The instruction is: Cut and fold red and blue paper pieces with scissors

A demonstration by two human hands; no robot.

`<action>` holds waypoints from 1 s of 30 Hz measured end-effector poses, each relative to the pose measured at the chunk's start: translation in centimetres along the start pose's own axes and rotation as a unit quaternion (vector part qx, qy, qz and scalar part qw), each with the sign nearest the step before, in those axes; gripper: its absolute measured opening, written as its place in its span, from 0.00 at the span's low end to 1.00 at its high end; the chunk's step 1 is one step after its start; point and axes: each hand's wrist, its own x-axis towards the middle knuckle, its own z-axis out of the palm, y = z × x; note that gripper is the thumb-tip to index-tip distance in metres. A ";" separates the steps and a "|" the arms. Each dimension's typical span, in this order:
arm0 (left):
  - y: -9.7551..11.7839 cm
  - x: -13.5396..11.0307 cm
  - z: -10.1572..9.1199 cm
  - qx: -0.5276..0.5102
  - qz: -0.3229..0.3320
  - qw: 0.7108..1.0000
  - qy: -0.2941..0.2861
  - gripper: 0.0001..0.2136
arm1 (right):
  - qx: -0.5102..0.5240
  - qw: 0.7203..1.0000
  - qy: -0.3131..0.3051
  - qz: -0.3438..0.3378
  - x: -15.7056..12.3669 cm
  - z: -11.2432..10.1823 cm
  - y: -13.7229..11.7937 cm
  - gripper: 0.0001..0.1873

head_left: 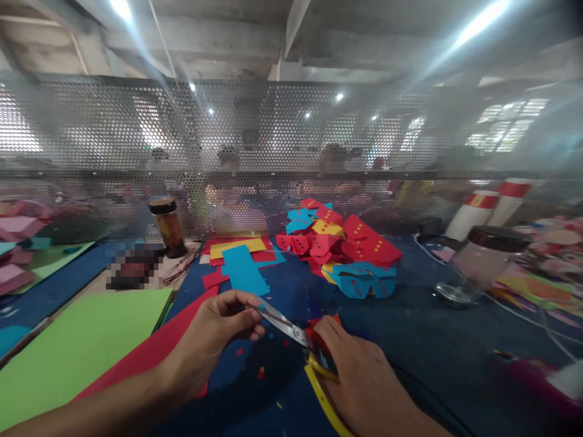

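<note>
The right hand (pixel 357 367) is curled shut around the yellow handles (pixel 326 405) of a pair of scissors (pixel 285 326), with red paper (pixel 311 334) showing beside its fingers near the pivot. The left hand (pixel 214 331) has its thumb and forefinger drawn close together at the tips of the blades, the other fingers bent in beneath; whether they pinch the metal or a tiny blue scrap that shows there, I cannot tell. The scissors lie between the two hands, just above the dark blue tabletop (pixel 410 340), slanting from the right palm up toward the left fingertips. Their blades are slim and silvery, lying nearly together, with a round pivot by the right fingers. Small red and yellow scraps (pixel 261 372) are scattered on the table below (a few bluish ones too). Just beyond the left hand lies a bright blue paper strip (pixel 246 270), partly over a yellow sheet (pixel 237 247) and some red pieces. Farther off, to the right of these, a heap of folded paper shapes (pixel 325 240) stands in red, blue and yellow, many marked with small dots or squares. A red sheet (pixel 150 352) runs under the left forearm, next to a light green sheet (pixel 86 334).
</note>
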 end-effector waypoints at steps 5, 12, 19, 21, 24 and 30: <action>0.0 -0.1 0.0 0.004 0.001 1.000 -0.005 0.13 | -0.010 0.999 0.024 -0.022 0.0 0.0 0.0 0.02; -0.3 0.3 -0.4 -0.008 0.002 1.000 -0.018 0.12 | -0.009 1.000 0.014 -0.006 -0.1 0.3 0.0 0.02; -0.5 0.4 -0.4 -0.006 0.002 1.000 -0.017 0.12 | 0.000 1.000 0.006 0.001 -0.3 0.7 0.4 0.03; -0.6 0.4 -0.5 -0.006 0.001 1.000 -0.019 0.12 | -0.002 1.000 0.012 -0.001 -0.3 0.8 0.4 0.02; -0.7 0.4 -0.6 -0.013 0.003 1.000 -0.024 0.11 | -0.014 1.000 0.023 0.002 -0.3 0.9 0.4 0.01; -0.8 0.3 -0.7 -0.017 -0.002 1.000 -0.025 0.11 | -0.033 0.999 0.027 0.001 -0.3 1.0 0.3 0.02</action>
